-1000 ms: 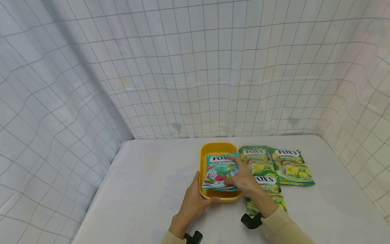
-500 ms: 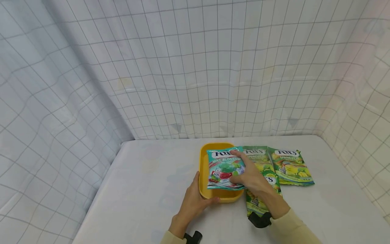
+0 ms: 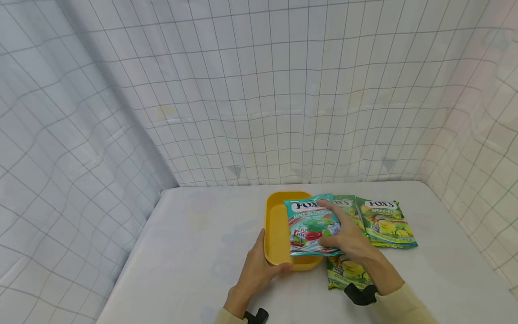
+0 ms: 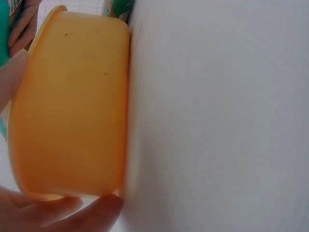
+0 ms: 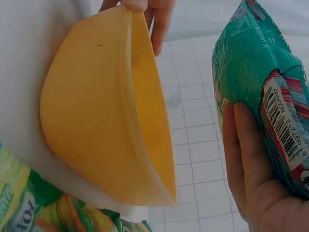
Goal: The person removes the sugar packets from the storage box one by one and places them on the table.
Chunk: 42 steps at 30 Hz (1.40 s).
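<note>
My right hand [image 3: 351, 237] grips a teal Fox's Mint Blossom candy bag [image 3: 309, 220], holding it above the right part of a yellow plastic tub [image 3: 276, 229]. In the right wrist view the candy bag [image 5: 251, 63] is raised clear of the tub [image 5: 91, 106], fingers and thumb on either side of it. My left hand [image 3: 256, 270] holds the tub at its near left corner, thumb along the near side and fingers along the left side. The left wrist view shows the tub's outer wall [image 4: 75, 106] close up, with fingertips at two of its edges.
Several green Fox's Spring Tea candy bags lie right of the tub: one at the far right [image 3: 386, 222], one at the back [image 3: 347, 204] partly covered, and one nearer [image 3: 348, 272] under my right forearm. White gridded curtains [image 3: 283, 112] enclose the white table [image 3: 194, 252].
My right hand has lifted the mint candy bag up out of the tub and moved it rightward, baring more of the tub's inside. My left hand stays on the tub.
</note>
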### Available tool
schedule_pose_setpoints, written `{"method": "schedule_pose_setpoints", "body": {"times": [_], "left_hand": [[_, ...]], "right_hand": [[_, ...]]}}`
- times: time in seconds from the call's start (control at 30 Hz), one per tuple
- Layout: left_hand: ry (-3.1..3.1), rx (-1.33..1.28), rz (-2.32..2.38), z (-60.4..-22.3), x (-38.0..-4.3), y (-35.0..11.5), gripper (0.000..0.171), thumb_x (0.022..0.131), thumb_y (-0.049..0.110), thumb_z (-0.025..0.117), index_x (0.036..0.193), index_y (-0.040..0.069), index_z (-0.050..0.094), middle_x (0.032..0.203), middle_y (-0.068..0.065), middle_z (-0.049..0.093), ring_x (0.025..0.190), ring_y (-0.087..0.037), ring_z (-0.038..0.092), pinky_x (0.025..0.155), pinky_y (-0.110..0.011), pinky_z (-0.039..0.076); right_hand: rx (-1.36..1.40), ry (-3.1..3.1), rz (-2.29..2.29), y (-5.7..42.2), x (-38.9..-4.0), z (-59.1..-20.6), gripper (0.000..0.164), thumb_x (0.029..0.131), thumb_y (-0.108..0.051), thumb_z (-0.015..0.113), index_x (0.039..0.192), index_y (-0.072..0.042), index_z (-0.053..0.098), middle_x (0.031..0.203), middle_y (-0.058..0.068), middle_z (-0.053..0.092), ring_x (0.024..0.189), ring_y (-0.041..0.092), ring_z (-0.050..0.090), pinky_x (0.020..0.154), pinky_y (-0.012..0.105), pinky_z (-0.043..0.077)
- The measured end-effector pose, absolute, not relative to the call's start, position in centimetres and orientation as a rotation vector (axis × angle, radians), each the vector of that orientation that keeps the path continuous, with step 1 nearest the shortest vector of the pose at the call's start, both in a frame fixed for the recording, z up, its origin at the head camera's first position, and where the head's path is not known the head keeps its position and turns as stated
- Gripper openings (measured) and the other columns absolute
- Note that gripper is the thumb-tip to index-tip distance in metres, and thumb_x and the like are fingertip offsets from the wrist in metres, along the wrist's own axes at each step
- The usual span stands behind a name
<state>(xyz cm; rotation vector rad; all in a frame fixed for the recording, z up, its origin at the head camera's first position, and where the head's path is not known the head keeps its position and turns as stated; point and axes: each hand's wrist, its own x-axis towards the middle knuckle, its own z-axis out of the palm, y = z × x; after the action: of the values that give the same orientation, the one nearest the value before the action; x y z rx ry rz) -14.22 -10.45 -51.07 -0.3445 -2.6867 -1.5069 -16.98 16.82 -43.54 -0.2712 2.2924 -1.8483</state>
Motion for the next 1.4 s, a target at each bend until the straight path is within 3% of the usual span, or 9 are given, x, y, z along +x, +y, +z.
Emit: {"method": "schedule_pose_setpoints", "body": {"times": [0.47, 0.83, 1.4], "left_hand": [[-2.671, -0.353, -1.535, -50.9, -14.2, -10.4, 0.123, 0.072, 0.040, 0.094, 0.161, 0.001, 0.018, 0.153, -0.016, 0.045, 0.124, -0.025, 0.055, 0.110, -0.048, 0.043], [-2.635, -0.421, -1.551, -50.9, -14.4, -10.4, 0.117, 0.071, 0.043, 0.094, 0.159, 0.007, 0.025, 0.140, -0.011, 0.056, 0.114, -0.026, 0.058, 0.103, -0.049, 0.048], [-2.680, -0.388, -1.522, -50.8, -14.2, -10.4, 0.126, 0.071, 0.049, 0.092, 0.162, 0.003, 0.017, 0.153, -0.015, 0.046, 0.126, -0.025, 0.055, 0.107, -0.049, 0.045]], "right_hand": [[-0.295, 2.291, -1.892, 20.5, -16.5, -43.8, 0.099, 0.079, 0.004, 0.082, 0.160, -0.027, 0.034, 0.150, 0.023, 0.038, 0.105, 0.036, 0.062, 0.080, 0.039, 0.058], [-0.338, 2.262, -1.931, 23.5, -16.0, -43.4, 0.101, 0.079, 0.002, 0.083, 0.162, -0.024, 0.030, 0.154, 0.024, 0.032, 0.111, 0.037, 0.058, 0.083, 0.037, 0.059], [-0.342, 2.252, -1.919, 28.6, -14.3, -44.2, 0.100, 0.083, 0.003, 0.079, 0.163, -0.026, 0.026, 0.155, 0.025, 0.019, 0.105, 0.028, 0.062, 0.081, 0.036, 0.059]]}}
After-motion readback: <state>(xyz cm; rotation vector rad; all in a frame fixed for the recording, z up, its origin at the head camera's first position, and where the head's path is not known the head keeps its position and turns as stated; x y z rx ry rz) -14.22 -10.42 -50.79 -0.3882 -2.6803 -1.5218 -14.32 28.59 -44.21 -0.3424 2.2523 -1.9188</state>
